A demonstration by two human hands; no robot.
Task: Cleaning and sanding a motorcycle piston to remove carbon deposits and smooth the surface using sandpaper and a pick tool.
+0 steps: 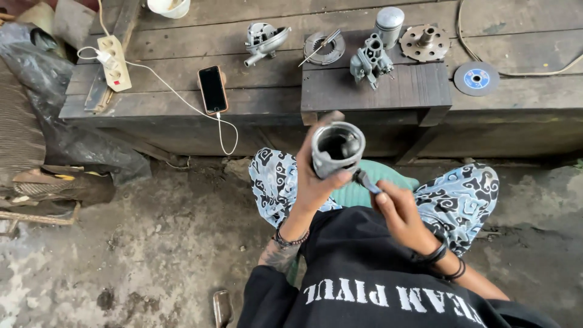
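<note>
Clenching the metal cylinder (337, 149), the left hand (313, 182) steadies it while the right hand (398, 209) grasps a small tool (366, 181) at its 5 o'clock edge; the work looks midway, other parts (371, 61) waiting on the bench (376, 91).

Phone (213, 88) left of carburetor (370, 60), on bench (273, 100)

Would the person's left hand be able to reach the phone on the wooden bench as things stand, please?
Probably not freely: the left hand is wrapped around a metal cylinder, which the right hand works on with a small tool. The phone lies uncovered on the bench, to the left of the hand.
</note>
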